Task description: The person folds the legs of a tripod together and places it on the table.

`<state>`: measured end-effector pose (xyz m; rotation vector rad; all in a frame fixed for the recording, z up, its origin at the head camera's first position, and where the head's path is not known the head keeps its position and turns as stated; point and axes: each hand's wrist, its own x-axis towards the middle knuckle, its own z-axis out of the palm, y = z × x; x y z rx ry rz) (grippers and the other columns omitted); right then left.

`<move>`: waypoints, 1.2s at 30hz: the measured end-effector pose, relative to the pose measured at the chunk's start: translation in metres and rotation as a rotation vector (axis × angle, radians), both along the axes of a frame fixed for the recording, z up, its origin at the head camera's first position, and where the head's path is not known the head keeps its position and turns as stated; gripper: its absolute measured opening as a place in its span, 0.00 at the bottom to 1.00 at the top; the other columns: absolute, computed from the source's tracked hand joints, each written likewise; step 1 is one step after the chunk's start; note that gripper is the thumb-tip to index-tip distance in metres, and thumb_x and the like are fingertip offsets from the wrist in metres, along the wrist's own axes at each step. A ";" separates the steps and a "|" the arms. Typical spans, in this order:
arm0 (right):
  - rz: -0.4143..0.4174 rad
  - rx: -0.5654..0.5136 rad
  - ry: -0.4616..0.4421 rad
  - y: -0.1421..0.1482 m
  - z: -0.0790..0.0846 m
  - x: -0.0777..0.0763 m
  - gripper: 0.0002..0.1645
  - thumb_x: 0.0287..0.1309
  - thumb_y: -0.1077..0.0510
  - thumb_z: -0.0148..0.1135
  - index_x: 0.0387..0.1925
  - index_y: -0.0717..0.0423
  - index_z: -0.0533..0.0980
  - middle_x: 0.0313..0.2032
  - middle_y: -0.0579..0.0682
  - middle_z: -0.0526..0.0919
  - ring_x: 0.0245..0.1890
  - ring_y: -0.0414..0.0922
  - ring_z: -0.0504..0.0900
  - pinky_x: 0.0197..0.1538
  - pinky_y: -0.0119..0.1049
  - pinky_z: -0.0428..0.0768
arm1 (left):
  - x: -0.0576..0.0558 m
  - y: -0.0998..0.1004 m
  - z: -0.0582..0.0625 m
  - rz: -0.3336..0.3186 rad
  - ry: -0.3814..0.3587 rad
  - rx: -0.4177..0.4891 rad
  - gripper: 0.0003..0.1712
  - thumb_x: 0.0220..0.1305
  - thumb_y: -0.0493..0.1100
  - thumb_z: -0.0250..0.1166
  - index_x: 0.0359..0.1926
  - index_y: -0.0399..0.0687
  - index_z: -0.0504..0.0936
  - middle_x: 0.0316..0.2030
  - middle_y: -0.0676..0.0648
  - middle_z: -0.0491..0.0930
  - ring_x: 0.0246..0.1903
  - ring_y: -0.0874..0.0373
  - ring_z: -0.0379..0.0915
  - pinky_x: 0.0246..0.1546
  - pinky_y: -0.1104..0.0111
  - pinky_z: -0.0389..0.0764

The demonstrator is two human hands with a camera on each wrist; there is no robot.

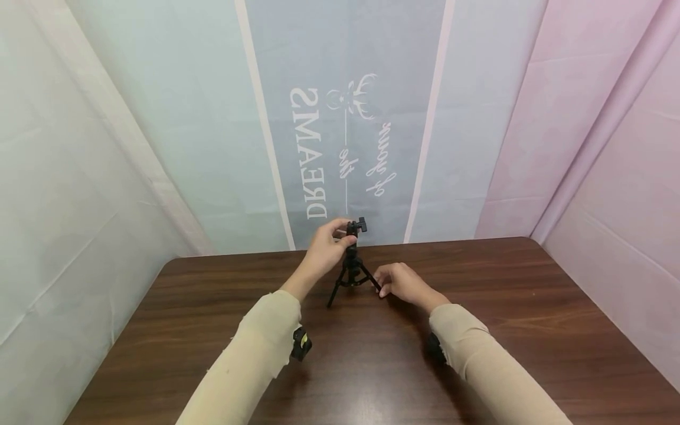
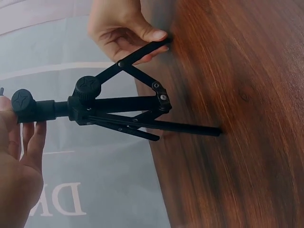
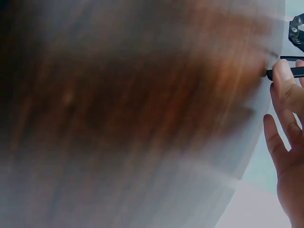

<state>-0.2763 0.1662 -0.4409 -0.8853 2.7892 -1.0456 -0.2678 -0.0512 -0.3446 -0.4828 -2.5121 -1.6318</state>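
A small black tripod [image 1: 351, 265] stands with its legs spread near the back of the table. My left hand [image 1: 330, 243] grips its upper column, just below the head with its side knob [image 1: 362, 224]. Low on the right, my right hand [image 1: 402, 283] pinches the end of one leg [image 2: 147, 50] between thumb and fingers. Braces [image 2: 162, 97] link the legs to the centre post in the left wrist view. Only the leg's tip [image 3: 285, 73] and part of a brace show at the edge of the right wrist view.
The dark wooden table [image 1: 361, 366] ends at a back edge close behind the tripod. Beyond it hangs a pale printed curtain [image 1: 345, 118] with lettering, and more cloth walls [image 1: 611, 195] enclose both sides.
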 end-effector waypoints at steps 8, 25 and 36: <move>0.003 -0.026 -0.067 -0.004 0.002 0.000 0.11 0.48 0.71 0.74 0.32 0.57 0.84 0.26 0.42 0.83 0.29 0.37 0.81 0.38 0.35 0.81 | -0.006 -0.003 -0.002 -0.011 -0.011 0.016 0.15 0.68 0.39 0.64 0.55 0.46 0.82 0.50 0.44 0.80 0.48 0.52 0.77 0.37 0.65 0.79; -0.038 -0.042 -0.080 -0.009 0.004 -0.001 0.12 0.46 0.73 0.74 0.28 0.57 0.81 0.24 0.42 0.82 0.27 0.36 0.81 0.35 0.33 0.81 | -0.011 -0.003 0.000 -0.030 -0.057 0.054 0.15 0.70 0.37 0.62 0.56 0.43 0.81 0.52 0.42 0.79 0.45 0.50 0.79 0.34 0.67 0.76; -0.059 -0.064 -0.113 -0.015 0.003 -0.003 0.11 0.47 0.72 0.74 0.28 0.56 0.81 0.23 0.42 0.82 0.28 0.37 0.80 0.36 0.33 0.81 | -0.014 -0.004 0.001 -0.018 -0.060 0.058 0.14 0.69 0.36 0.62 0.54 0.43 0.82 0.51 0.42 0.80 0.45 0.50 0.80 0.34 0.67 0.76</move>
